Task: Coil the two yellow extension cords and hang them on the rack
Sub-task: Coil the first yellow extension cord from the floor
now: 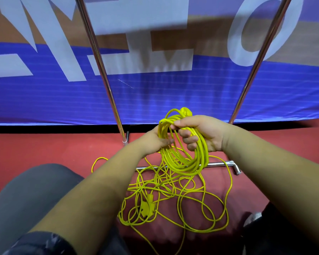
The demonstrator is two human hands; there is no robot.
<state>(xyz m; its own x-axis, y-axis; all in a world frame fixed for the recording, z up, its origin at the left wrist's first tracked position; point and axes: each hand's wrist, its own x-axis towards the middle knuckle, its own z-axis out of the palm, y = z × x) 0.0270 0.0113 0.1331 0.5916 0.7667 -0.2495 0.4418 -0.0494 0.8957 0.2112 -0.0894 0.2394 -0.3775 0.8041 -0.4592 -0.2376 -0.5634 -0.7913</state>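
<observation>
A coil of yellow extension cord (184, 162) hangs in the air between both hands, with a yellow plug showing at its top. My right hand (201, 133) grips the top of the coil with curled fingers. At the coil's left side my left hand (157, 140) holds several strands; its fingers are mostly hidden behind them. Loose yellow cord (182, 197) lies tangled on the red floor below, with a yellow socket block (147, 207) in the tangle. The chrome rack stands just behind, its left upright (107, 85) and right upright (252, 70) rising out of view.
The rack's chrome base bar (221, 164) lies on the red floor (53, 148) under the coil. A blue banner with large white letters (155, 96) hangs behind the rack. My knees in dark trousers (26, 203) frame the tangle on both sides.
</observation>
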